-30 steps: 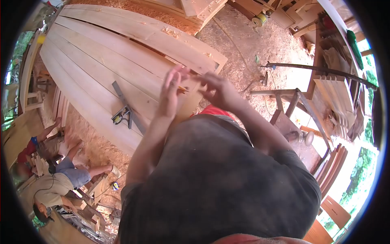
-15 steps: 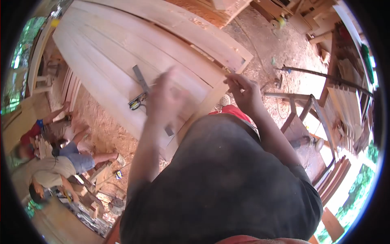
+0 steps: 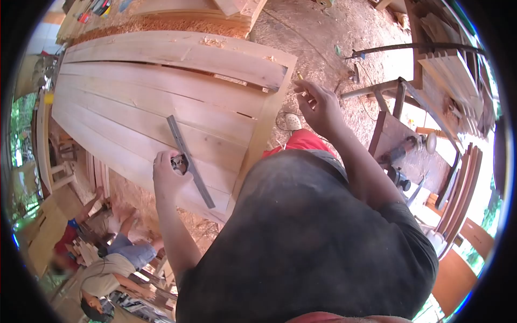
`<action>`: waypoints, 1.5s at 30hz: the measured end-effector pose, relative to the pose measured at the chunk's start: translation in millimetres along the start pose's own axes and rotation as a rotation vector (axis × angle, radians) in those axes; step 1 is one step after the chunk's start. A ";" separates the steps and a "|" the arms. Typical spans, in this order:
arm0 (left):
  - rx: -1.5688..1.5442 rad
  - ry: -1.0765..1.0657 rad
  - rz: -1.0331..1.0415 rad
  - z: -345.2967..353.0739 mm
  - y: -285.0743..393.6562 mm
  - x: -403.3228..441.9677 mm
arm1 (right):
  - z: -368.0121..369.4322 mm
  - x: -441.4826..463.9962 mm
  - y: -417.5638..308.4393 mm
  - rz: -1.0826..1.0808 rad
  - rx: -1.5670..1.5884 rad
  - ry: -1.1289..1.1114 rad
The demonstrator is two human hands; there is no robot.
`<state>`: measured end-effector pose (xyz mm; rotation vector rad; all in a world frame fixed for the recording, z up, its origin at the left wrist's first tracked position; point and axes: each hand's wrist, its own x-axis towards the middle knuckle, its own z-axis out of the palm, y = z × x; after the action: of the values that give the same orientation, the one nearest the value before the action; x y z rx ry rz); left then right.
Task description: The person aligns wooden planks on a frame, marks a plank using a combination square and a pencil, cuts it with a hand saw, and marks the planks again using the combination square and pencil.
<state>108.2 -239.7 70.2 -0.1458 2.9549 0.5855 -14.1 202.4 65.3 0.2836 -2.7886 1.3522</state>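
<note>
My left hand is closed around the dark head of a combination square, whose steel blade lies slanted over the planks. Beneath it spreads a wide panel of pale wooden boards with gaps between some of them and a crosspiece along the near end. Off the panel's right corner, my right hand is raised with curled fingers. A short, thin yellowish pencil sticks out at its fingertips; most of it is hidden.
Two co-workers sit low at the left, one in a tan shirt. Shavings cover the floor. Beyond the panel stands another bench with stacked boards. At the right are a metal frame, a power tool and stacked slats.
My left hand has come down onto the square and closed on its head. My right hand has moved off the panel's corner with the pencil. The view has turned and shifted.
</note>
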 end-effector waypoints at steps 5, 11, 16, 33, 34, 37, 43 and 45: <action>-0.221 -0.029 0.166 -21.9 45.1 25.2 | -5.7 -20.3 14.5 0.099 0.030 0.028; -0.259 -0.045 0.556 -9.6 131.6 112.4 | 7.0 -34.6 -4.7 0.165 0.051 -0.046; -0.129 -0.193 0.715 35.4 171.5 167.9 | 9.2 -47.2 -14.4 0.138 0.028 -0.100; 0.111 -0.320 0.878 24.9 153.1 190.5 | 6.6 -59.8 5.2 0.317 -0.022 0.020; 0.108 -0.320 0.909 26.9 155.0 193.2 | 6.7 -59.2 2.2 0.325 -0.015 0.011; 0.148 -0.267 1.032 39.9 157.3 200.0 | 6.8 -60.4 2.5 0.331 -0.028 0.005; 0.322 -0.380 1.126 26.1 161.6 227.5 | 0.5 -58.5 -0.2 0.315 -0.056 0.039; 0.385 -0.366 1.139 24.7 163.5 236.8 | 2.9 -57.2 -0.4 0.327 -0.048 0.038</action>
<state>-142.5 -96.3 75.0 1.5349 2.4523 0.0655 42.4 208.5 57.7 -0.2073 -2.9235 1.3233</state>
